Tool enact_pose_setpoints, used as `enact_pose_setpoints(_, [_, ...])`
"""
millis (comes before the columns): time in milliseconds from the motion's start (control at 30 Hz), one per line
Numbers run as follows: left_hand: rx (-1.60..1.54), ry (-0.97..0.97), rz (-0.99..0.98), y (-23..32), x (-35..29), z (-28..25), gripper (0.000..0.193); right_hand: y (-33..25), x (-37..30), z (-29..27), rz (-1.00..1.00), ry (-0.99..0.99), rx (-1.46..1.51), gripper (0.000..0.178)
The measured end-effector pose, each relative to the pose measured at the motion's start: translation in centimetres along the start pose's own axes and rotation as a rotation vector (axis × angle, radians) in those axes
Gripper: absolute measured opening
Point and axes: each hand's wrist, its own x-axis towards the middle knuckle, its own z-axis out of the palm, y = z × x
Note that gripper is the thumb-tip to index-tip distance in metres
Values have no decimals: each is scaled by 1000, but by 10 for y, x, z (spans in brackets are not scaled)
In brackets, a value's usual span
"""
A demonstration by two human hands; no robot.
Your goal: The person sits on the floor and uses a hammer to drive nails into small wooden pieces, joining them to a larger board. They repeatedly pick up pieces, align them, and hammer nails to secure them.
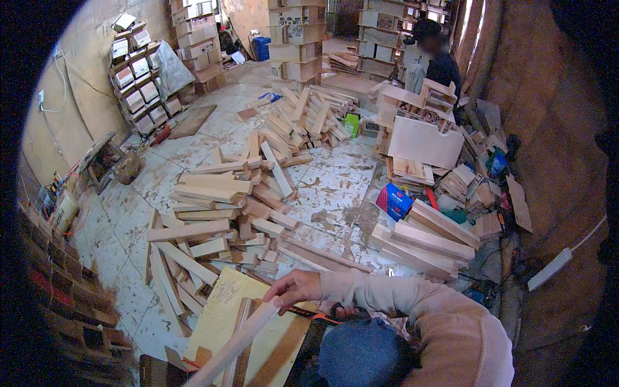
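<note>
My right hand (pixel 296 291), at the end of a beige sleeve reaching in from the lower right, pinches the upper end of a pale wooden strip (pixel 235 345). The strip slants down toward the lower edge, where its other end is cut off. Under it lies a yellow board (pixel 220 298), with another wooden strip (pixel 239 361) resting on it. A black and orange tool (pixel 314 315) lies just beside my right hand, partly hidden; its kind is unclear. Dark blue cloth (pixel 364 355) covers my knee close by. My left hand does not show.
Heaped wooden pieces (pixel 213 190) cover the floor ahead and left. Stacked timber (pixel 425 242) lies right, near a blue and red box (pixel 394 201). Another person (pixel 442 61) is at the far right, behind wooden boxes (pixel 422 106). Tall box stacks (pixel 296 39) stand at the back.
</note>
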Motion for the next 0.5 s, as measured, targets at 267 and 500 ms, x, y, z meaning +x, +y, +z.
enact_pose_setpoints(267, [-16,47,7,1,-3,-6,42,39,28,12,-72,-8,-217,26])
enact_pose_setpoints(500, [-20,59,-1,0,-4,-8,40,45,34,10,-294,-21,-425,27])
